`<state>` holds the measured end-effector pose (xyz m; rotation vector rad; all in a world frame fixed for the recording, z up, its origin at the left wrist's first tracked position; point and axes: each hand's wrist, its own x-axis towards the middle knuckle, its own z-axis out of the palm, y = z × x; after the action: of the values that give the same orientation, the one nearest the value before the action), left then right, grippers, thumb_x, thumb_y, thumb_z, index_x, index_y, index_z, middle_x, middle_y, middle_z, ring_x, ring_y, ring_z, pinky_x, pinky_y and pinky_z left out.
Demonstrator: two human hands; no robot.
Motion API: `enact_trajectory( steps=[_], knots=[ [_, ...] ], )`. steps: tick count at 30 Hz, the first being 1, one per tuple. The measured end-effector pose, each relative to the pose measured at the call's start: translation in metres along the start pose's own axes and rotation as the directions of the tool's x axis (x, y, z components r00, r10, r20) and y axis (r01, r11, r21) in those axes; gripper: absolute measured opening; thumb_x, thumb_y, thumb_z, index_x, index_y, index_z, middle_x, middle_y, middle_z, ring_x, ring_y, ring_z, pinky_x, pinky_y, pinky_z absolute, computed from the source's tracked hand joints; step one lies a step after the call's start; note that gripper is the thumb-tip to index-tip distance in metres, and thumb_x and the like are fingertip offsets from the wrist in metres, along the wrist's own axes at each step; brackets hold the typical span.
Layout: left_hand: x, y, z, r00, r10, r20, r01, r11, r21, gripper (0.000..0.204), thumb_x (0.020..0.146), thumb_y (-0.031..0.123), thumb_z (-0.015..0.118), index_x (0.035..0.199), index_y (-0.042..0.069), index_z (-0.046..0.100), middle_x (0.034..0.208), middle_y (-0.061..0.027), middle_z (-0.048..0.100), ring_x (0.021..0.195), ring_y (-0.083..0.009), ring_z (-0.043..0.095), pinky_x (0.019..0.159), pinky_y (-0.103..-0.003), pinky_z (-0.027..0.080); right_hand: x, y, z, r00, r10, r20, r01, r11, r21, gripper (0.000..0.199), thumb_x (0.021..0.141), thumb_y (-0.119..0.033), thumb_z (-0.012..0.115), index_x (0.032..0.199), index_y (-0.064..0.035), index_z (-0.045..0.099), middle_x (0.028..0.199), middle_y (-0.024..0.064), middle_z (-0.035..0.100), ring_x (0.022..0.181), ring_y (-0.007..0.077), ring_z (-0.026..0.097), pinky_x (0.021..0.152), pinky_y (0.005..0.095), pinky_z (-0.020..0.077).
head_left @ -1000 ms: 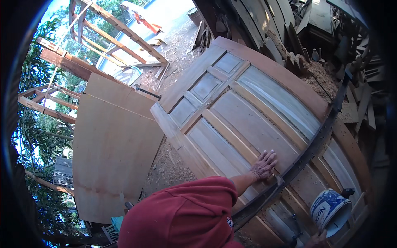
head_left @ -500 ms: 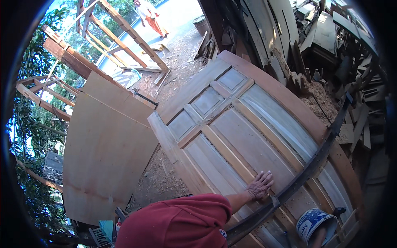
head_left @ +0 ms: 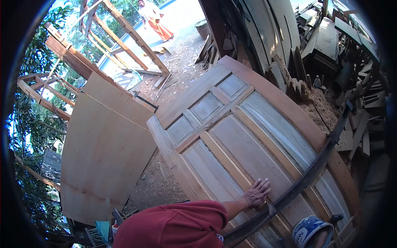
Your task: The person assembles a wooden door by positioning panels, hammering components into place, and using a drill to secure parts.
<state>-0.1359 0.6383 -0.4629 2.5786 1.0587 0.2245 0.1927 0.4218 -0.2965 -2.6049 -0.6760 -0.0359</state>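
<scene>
My left hand (head_left: 257, 193) lies flat on a wooden panel door (head_left: 237, 146), fingers stretched out, holding nothing. Its forearm comes out of a red sleeve (head_left: 173, 225). A long dark metal bar, apparently a bar clamp (head_left: 308, 182), crosses the door just to the right of the hand. The clamp's small jaw (head_left: 271, 209) is beside my wrist. At the lower right, a blue-and-white bucket (head_left: 305, 232) tilts over the door; a brownish shape shows in its mouth, which I cannot make out. My right hand cannot be identified in view.
A large plywood sheet (head_left: 107, 153) stands left of the door, with another clamp (head_left: 144, 100) at its far edge. Wooden frames (head_left: 124, 41) rise beyond. Sawdust (head_left: 318, 107) and stacked offcuts (head_left: 326, 35) lie right. A person in orange (head_left: 159, 27) is at the back.
The person at the back has come nearer. My left hand has shifted slightly down and left in the picture, still flat on the door; the view has moved a little. The bucket sits slightly lower.
</scene>
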Motion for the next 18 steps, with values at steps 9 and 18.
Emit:
enact_trajectory(
  steps=[9, 18],
  knots=[
    [0.002, 0.006, -0.002, 0.999, -0.002, -0.051, 0.003, 1.000, 0.023, 0.046, 0.089, 0.032, 0.054, 0.127, 0.007, 0.061, 0.145, -0.0202, 0.044, 0.146, -0.0343, 0.032, 0.121, -0.052, 0.021, -0.009, 0.002, -0.005, 0.999, 0.045, -0.005, -0.045, 0.999, 0.015, 0.033, 0.100, -0.023, 0.059, 0.123, -0.0011, 0.063, 0.099, 0.0112, 0.066, 0.078, 0.0174, 0.060, 0.065, 0.0292, 0.0488],
    [0.004, -0.001, 0.007, 0.999, 0.047, -0.025, -0.046, 0.999, 0.021, 0.047, 0.092, 0.031, 0.050, 0.132, 0.007, 0.056, 0.149, -0.0208, 0.041, 0.148, -0.0349, 0.028, 0.121, -0.053, 0.018, -0.082, 0.006, -0.037, 0.962, 0.274, -0.011, -0.270, 0.953, 0.140, 0.035, 0.102, -0.020, 0.056, 0.131, -0.0017, 0.062, 0.103, 0.0088, 0.066, 0.078, 0.0116, 0.059, 0.064, 0.0249, 0.0486]
  ],
)
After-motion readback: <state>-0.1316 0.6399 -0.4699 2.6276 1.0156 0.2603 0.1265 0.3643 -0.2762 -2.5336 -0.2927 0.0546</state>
